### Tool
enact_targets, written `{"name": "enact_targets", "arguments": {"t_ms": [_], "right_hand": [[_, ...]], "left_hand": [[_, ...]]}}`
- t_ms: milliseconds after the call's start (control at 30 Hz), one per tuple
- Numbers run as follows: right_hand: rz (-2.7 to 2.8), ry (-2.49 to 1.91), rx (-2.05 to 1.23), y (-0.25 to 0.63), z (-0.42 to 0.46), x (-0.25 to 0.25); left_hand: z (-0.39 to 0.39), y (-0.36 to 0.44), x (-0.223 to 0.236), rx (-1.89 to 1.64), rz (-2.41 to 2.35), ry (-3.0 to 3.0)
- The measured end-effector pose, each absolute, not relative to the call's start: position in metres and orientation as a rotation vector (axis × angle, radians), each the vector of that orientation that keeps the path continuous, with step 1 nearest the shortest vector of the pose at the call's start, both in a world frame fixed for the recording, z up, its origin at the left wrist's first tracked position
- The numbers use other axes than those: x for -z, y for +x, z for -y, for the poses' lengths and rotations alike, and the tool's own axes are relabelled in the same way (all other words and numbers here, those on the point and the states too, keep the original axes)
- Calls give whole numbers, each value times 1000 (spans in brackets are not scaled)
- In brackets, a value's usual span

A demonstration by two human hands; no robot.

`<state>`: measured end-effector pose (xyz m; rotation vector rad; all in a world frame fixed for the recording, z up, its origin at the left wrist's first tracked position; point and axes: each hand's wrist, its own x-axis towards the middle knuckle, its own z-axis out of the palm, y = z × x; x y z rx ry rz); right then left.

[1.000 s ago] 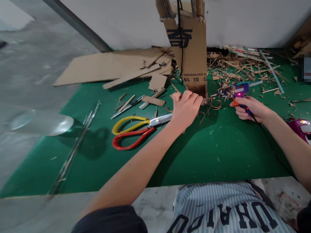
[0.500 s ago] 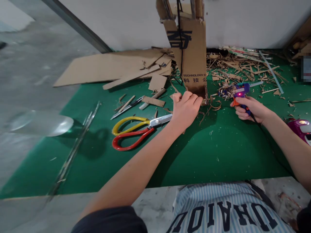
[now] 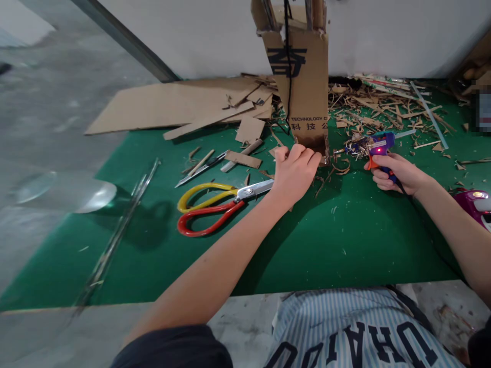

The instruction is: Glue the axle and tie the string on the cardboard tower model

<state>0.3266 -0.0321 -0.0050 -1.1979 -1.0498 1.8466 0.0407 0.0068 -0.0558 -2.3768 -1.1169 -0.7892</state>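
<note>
My left hand (image 3: 294,174): fingers curled over the near bottom edge of the cardboard stand (image 3: 309,97), holding it. Fingertips hidden, can't tell how tight. My right hand (image 3: 399,174) is closed round the glue gun (image 3: 381,143) grip, finger at the orange trigger. Nozzle points left, just beside the stand's foot, apart from it; red light on.

Room to move: the stretch of green table (image 3: 326,245) between my forearms, down to the front edge. Tight on the left: scissors (image 3: 242,194) lie by my wrist, handles spread. Behind the gun, scraps (image 3: 368,105) crowd the wall side.

Scissor tips run behind my hand. Stand top is cut off by the frame; so is the purple object (image 3: 470,204) at right, can't ID it.

Count: one stand, one gun, one pair of scissors, one loose glue stick (image 3: 429,115), one big cardboard sheet (image 3: 164,105). Scraps: too tangled to count.
</note>
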Motion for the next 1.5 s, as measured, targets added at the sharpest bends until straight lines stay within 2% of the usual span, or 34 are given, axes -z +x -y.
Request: {"name": "enact_targets", "arguments": {"t_ms": [867, 1000, 1200, 1500], "right_hand": [[1081, -1194, -1807, 326, 32, 8], [1184, -1221, -1658, 323, 34, 16], [1535, -1325, -1213, 328, 35, 28], [1604, -1407, -1119, 328, 35, 31]], "left_hand": [[-7, 41, 55, 729, 1181, -2415], [-7, 41, 55, 795, 1181, -2385], [-7, 41, 53, 811, 1240, -2400], [-9, 41, 56, 838, 1289, -2473]]}}
